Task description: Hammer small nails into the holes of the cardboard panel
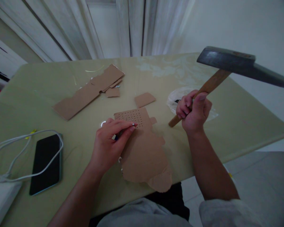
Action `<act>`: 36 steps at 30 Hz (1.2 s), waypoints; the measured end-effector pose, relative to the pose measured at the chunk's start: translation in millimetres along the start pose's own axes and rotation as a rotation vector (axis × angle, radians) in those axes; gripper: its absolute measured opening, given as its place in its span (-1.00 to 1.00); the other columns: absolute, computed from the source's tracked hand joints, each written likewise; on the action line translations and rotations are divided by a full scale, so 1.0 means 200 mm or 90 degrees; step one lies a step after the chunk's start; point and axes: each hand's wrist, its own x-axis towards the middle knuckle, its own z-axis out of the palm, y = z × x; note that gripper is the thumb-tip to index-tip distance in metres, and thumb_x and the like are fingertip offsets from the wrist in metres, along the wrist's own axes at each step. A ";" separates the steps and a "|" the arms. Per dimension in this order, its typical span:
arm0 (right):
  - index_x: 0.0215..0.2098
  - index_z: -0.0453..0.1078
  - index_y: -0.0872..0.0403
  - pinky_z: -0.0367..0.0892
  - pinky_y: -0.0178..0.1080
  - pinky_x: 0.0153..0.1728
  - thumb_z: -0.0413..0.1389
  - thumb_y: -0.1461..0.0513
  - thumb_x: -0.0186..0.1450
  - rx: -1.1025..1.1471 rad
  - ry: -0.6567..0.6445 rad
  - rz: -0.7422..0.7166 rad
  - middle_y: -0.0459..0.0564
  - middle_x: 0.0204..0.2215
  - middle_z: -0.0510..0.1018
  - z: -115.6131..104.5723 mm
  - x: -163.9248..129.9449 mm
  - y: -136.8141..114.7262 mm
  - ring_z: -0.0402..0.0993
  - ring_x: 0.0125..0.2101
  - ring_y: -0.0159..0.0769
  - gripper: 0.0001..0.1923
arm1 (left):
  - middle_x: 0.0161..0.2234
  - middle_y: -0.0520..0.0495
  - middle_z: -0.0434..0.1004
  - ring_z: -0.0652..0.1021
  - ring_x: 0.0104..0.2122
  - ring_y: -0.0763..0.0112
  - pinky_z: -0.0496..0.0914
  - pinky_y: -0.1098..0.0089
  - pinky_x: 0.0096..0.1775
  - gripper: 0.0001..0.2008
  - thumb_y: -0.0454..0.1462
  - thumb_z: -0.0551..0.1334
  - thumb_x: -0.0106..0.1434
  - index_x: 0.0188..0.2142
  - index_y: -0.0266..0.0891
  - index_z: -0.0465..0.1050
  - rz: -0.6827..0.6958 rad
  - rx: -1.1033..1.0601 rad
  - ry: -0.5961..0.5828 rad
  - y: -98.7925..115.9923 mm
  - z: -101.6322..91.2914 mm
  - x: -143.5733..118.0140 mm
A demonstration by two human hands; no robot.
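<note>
My right hand [194, 110] grips the wooden handle of a hammer [227, 60], its dark metal head raised above the right side of the table. Between thumb and forefinger of my left hand [111, 142] is a nail [133, 125]; only its small shiny head shows. That hand rests over a cut-out piece of brown cardboard [144, 157] with rounded edges. Rows of small holes cover the cardboard's upper part, just beyond my left fingertips. Part of the hole grid is hidden by the hand.
Long cardboard scraps [92, 91] and a small cardboard piece [144, 99] lie farther back on the table [85, 176]. A clear plastic bag [175, 97] sits behind my right hand. At left are a phone [46, 164], a white cable [59, 138] and a white device [4, 201].
</note>
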 end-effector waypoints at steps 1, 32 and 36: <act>-0.49 0.17 -0.08 -0.12 -0.25 -0.76 0.18 -0.37 0.44 0.004 0.000 0.000 -0.27 -0.70 0.03 0.00 0.00 0.00 -0.09 -0.75 -0.42 -0.31 | -0.18 0.01 0.85 0.66 -0.30 0.27 0.45 0.21 -0.14 -0.89 -0.20 0.44 0.48 -0.09 0.05 0.82 0.001 0.003 0.001 0.00 0.00 0.00; -0.49 0.24 -0.05 -0.08 -0.31 -0.76 0.29 -0.38 0.36 0.048 -0.041 0.020 -0.28 -0.67 0.10 0.02 -0.02 -0.01 -0.03 -0.74 -0.48 -0.30 | -0.27 0.01 0.79 0.58 -0.34 0.32 0.41 0.26 -0.20 -0.86 -0.23 0.38 0.50 -0.12 -0.07 0.79 -0.023 0.051 0.003 0.01 0.03 0.01; -0.50 0.22 -0.05 -0.08 -0.31 -0.76 0.30 -0.38 0.35 0.048 -0.039 0.020 -0.28 -0.68 0.11 0.02 -0.01 -0.01 -0.02 -0.74 -0.48 -0.29 | -0.27 0.01 0.78 0.59 -0.34 0.32 0.42 0.26 -0.21 -0.86 -0.21 0.37 0.49 -0.14 -0.07 0.78 -0.026 0.053 0.004 0.01 0.03 0.01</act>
